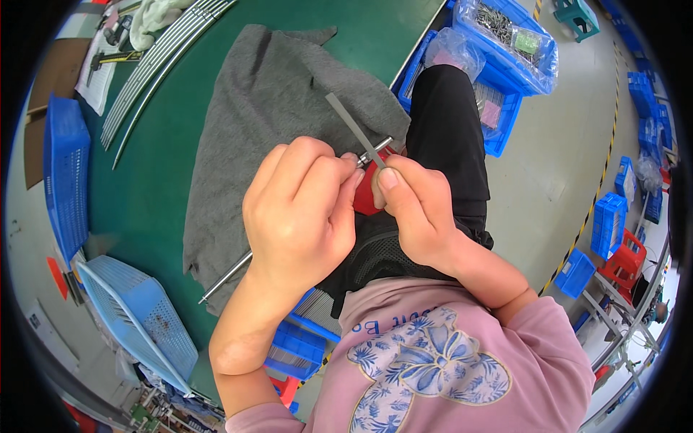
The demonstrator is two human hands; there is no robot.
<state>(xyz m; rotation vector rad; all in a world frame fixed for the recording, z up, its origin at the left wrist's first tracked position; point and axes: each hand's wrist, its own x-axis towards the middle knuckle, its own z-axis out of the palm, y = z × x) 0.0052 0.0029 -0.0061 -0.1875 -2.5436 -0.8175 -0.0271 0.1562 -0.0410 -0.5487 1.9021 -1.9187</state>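
My left hand (294, 209) is closed around a thin, shiny metal rod (227, 276). The rod runs from the lower left, passes behind my left wrist and comes out past the fingertips. Between the thumb and fingers of my right hand (417, 206) is pinched a flat, narrow grey strip (348, 123), which looks like a file. The strip slants up to the left and crosses the rod close to its far end. Whether the two touch is hard to make out. Under my left hand a grey cloth (249, 108) lies rumpled on the green table (155, 216).
Several long metal rods (160, 68) lie at the table's far left, near a caliper-like tool (119, 56). A blue basket (66, 173) and a pale blue basket (144, 314) stand along the left. Beyond my knee, blue bins (530, 79) hold metal parts.
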